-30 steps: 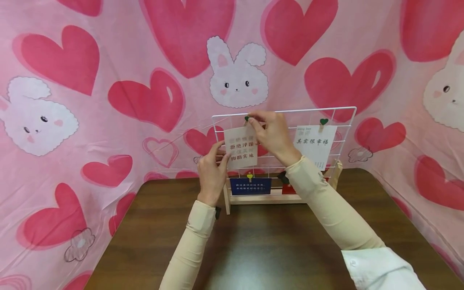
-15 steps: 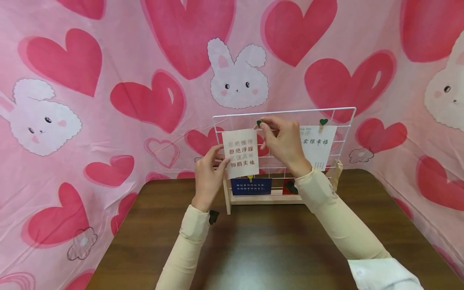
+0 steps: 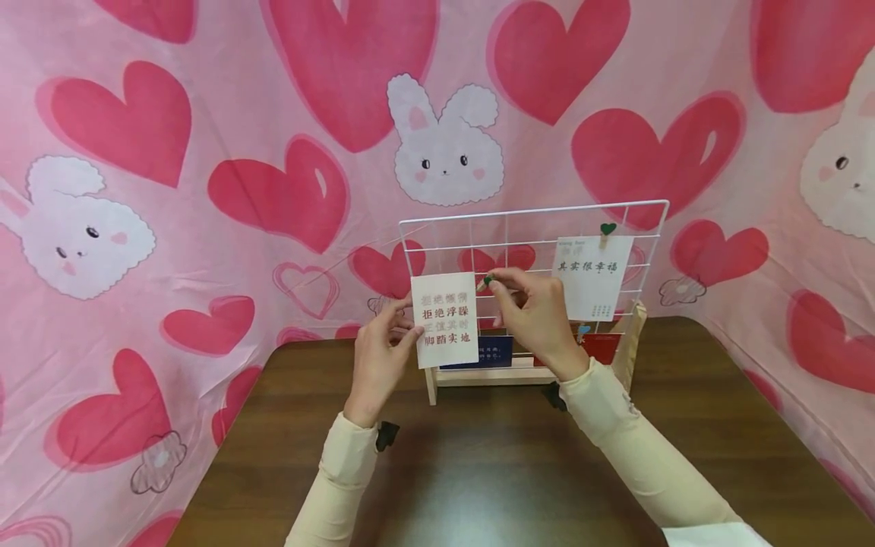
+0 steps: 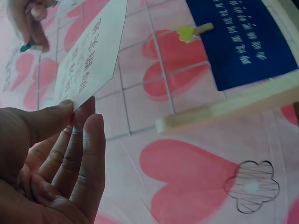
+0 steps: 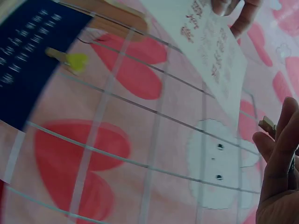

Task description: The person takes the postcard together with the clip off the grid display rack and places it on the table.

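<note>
My left hand pinches a white card printed with red and grey characters by its left edge, thumb in front and fingers behind. The card stands nearly upright in front of a white wire grid rack and overlaps its lower left in the head view. Just right of the card, my right hand holds a small wooden clothespin with a green heart between thumb and fingers. In the right wrist view the clothespin's wooden end pokes out past the fingertips, apart from the card.
On the rack's right hangs another white card under a green-heart clothespin. Lower down are a navy card with a yellow-heart clothespin and a red card with a blue-heart one. The rack's wooden base rests on a brown table.
The green-heart clothespin came off the card's top edge, moving right and then down in my right hand. My left hand brought the card down and slightly left, off the upper grid.
</note>
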Action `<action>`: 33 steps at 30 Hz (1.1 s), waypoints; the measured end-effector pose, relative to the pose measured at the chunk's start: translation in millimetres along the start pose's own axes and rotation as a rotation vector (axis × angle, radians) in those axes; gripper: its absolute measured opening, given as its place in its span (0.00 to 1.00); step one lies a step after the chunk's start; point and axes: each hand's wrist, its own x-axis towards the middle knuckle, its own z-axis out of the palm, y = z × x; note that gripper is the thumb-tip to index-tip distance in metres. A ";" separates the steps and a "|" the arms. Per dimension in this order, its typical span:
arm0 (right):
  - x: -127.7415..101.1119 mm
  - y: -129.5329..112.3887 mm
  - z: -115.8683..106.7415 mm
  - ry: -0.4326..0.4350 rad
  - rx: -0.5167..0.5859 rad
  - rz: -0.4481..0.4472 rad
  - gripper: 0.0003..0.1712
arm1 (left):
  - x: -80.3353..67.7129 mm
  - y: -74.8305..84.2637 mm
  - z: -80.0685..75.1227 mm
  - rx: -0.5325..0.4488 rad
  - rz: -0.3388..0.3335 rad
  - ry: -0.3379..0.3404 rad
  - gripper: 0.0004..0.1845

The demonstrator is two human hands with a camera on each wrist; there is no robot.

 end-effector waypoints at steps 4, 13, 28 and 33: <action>-13.5 11.3 3.3 -0.025 0.002 0.057 0.11 | -7.9 -9.3 -4.1 0.018 -0.027 -0.015 0.23; -35.8 34.3 15.3 -0.073 0.044 0.109 0.10 | -23.8 -32.5 -14.8 0.025 -0.095 -0.058 0.21; -58.8 56.8 35.3 -0.167 0.056 0.185 0.11 | -49.3 -54.2 -28.0 0.028 -0.214 -0.103 0.21; -68.0 63.3 43.3 -0.229 0.087 0.231 0.08 | -56.2 -64.1 -29.2 0.033 -0.256 -0.147 0.23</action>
